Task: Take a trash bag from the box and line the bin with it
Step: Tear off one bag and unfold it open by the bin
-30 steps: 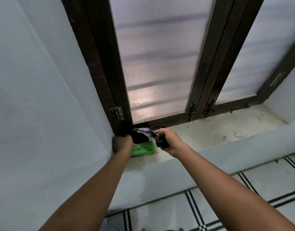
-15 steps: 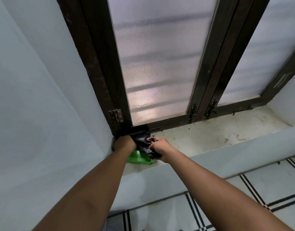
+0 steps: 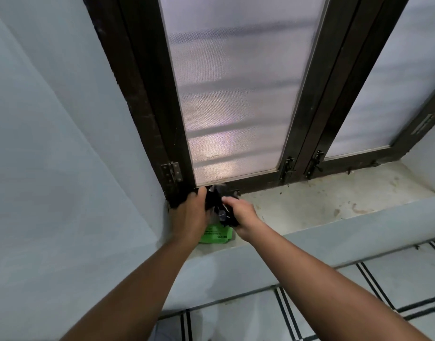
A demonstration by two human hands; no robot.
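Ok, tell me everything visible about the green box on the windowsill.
The flat green cardboard-looking box lies on the pale concrete windowsill, in its left corner by the wall. Dark print runs across its top, too small to read in full. The left hand and the black crumpled plastic trash bag cover its far part; the right hand grips the bag.

Glossy black plastic trash bag point(image 3: 220, 207), frosted window glass point(image 3: 236, 94), dark wooden frame point(image 3: 147, 94).

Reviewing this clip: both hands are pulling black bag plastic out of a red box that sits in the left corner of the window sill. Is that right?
Not quite: the box is green, not red, as the head view shows. The rest holds: the left hand and the right hand both grip the black bag plastic above the box, in the left corner of the window sill.
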